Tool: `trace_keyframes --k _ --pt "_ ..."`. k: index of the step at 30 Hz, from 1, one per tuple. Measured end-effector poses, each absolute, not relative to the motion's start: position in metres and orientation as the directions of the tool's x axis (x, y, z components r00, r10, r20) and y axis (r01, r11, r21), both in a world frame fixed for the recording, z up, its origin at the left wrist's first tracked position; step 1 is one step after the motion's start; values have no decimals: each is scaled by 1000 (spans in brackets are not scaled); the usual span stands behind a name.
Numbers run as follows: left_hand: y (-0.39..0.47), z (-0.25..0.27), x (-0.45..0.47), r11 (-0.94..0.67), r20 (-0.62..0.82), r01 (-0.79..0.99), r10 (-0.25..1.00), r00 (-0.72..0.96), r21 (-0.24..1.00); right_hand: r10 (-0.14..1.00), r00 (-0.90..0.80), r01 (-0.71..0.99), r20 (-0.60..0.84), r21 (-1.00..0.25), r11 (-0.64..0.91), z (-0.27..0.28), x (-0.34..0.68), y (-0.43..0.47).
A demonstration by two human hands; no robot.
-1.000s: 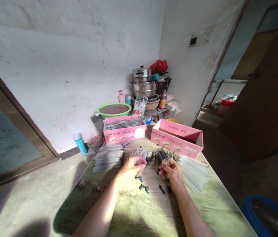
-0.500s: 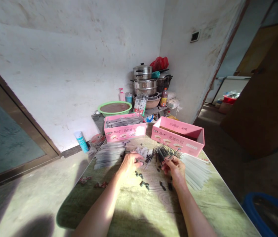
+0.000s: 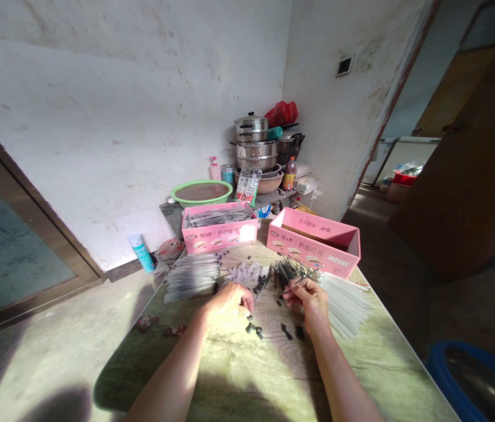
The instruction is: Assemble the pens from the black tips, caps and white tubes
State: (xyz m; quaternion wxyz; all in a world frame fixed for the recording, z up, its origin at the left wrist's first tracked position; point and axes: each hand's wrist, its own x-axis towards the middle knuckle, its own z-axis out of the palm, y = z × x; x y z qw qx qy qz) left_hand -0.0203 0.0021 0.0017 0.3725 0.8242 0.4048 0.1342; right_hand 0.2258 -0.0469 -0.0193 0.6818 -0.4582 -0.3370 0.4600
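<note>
My left hand (image 3: 229, 303) is low over the table, fingers curled together and pointing down beside a few small black caps (image 3: 255, 331). Its fingertips are partly hidden, so what they pinch cannot be made out. My right hand (image 3: 309, 298) is closed on a thin dark rod (image 3: 310, 275) that sticks out to the upper right. Just behind it lies a pile of similar dark rods (image 3: 284, 268). Small translucent white pieces (image 3: 245, 273) are heaped between my hands. More black caps (image 3: 286, 332) lie in front of my right hand.
Clear tubes with dark ends (image 3: 190, 278) lie at left, and pale tubes (image 3: 346, 305) fan out at right. One pink box (image 3: 221, 237) holds many filled tubes; another pink box (image 3: 313, 249) stands beside it. Pots (image 3: 256, 153) and a green basin (image 3: 202, 200) are behind.
My left hand has moved down and toward me from the white pieces to the black caps, its fingers now curled. My right hand keeps hold of the rod in nearly the same place.
</note>
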Motion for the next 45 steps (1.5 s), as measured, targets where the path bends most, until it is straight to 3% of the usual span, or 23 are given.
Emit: trace_keyframes --k 5,10,13,16,21,24,29,36,45 --pt "3 0 -15 -291 -59 523 831 553 801 955 293 -319 32 -939 130 -22 226 -47" --pt "6 -3 -9 -95 -4 187 884 468 978 976 218 -321 30 -942 101 -25 224 -47" --pt "7 -6 -5 14 -17 9 878 479 1000 987 160 -325 32 -942 83 -23 221 -49" --pt "5 -9 -1 39 -20 -27 861 508 999 994 109 -339 21 -939 57 -21 218 -51" --pt "3 -9 1 32 -48 39 838 544 999 996 87 -344 2 -938 32 -18 217 -52" --pt "6 -7 -4 -98 -21 230 886 462 968 996 91 -349 5 -936 37 -18 218 -52" --pt "11 -8 -10 -278 85 538 931 355 796 995 98 -331 5 -943 38 -19 218 -51" --pt "15 -2 -22 -297 142 655 949 280 695 999 48 -273 5 -962 18 -22 216 -51" --pt "18 -1 -29 -324 91 683 931 354 655 999 31 -256 -13 -967 -4 -20 216 -51"
